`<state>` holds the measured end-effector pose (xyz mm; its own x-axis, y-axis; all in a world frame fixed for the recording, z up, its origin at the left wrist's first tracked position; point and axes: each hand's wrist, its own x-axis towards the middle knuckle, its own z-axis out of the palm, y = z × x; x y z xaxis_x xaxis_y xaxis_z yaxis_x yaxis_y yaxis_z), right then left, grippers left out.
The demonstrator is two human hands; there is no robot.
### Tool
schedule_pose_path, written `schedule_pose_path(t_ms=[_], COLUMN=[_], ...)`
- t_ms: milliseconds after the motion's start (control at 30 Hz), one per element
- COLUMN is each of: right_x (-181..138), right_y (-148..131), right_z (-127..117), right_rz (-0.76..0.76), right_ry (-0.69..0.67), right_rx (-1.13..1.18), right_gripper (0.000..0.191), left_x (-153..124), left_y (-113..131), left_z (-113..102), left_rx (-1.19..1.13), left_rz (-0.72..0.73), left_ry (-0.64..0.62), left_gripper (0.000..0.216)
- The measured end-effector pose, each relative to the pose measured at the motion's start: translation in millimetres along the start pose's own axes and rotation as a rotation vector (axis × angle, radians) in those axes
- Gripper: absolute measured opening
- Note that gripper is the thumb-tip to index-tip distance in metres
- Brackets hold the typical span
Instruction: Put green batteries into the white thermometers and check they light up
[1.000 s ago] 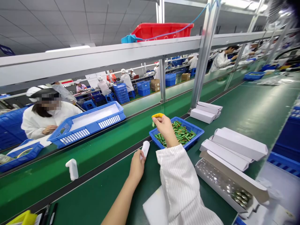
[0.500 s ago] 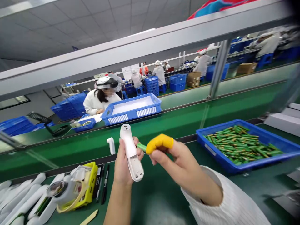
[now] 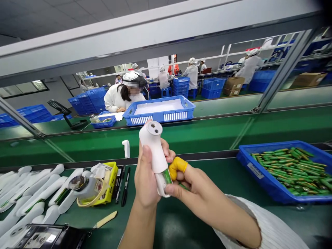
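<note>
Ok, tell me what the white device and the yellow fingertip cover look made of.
White device: likely moulded plastic, smooth matte shell with a soft sheen. Yellow fingertip cover: probably thin latex or rubber; it hugs the finger with a dull surface.

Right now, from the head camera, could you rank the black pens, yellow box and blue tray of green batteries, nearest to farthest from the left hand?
From the left hand, gripping the white device:
1. black pens, just left of it.
2. yellow box, left beyond the pens.
3. blue tray of green batteries, far right.
</note>
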<state>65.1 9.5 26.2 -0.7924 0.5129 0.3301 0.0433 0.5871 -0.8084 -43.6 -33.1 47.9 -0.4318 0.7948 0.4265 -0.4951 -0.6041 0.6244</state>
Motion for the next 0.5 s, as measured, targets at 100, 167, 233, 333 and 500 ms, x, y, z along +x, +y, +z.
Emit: schedule_pose_path(t_ms=[100,167,233,333,500], right_x=[5.2,6.8,6.4,3.8,2.1], right_y=[2.0,-0.8,-5.5,-11.9,-13.4], right_z=[-9.5,-20.6,-32.7,-43.5,-33.4], right_rz=[0.062,0.039,0.02,0.039,-0.015], right_ry=[-0.028,0.011,0.071,0.162,0.377], right_rx=[0.188,0.262,0.342,0.471,0.521], right_gripper=[0.016,0.019,0.019,0.011,0.015], left_x=[0.1,2.2,4.7,6.4,0.9], left_y=[-1.2,-0.8,-0.4,-2.1,-11.1], left_z=[1.7,1.5,0.3,-1.5,0.4], left_rx=[-0.008,-0.033,-0.062,-0.077,-0.033], left_rz=[-0.037,-0.072,-0.081,-0.049,-0.094], left_ry=[0.061,0.134,0.196,0.241,0.174], left_gripper=[0.03,0.03,0.025,0.016,0.016])
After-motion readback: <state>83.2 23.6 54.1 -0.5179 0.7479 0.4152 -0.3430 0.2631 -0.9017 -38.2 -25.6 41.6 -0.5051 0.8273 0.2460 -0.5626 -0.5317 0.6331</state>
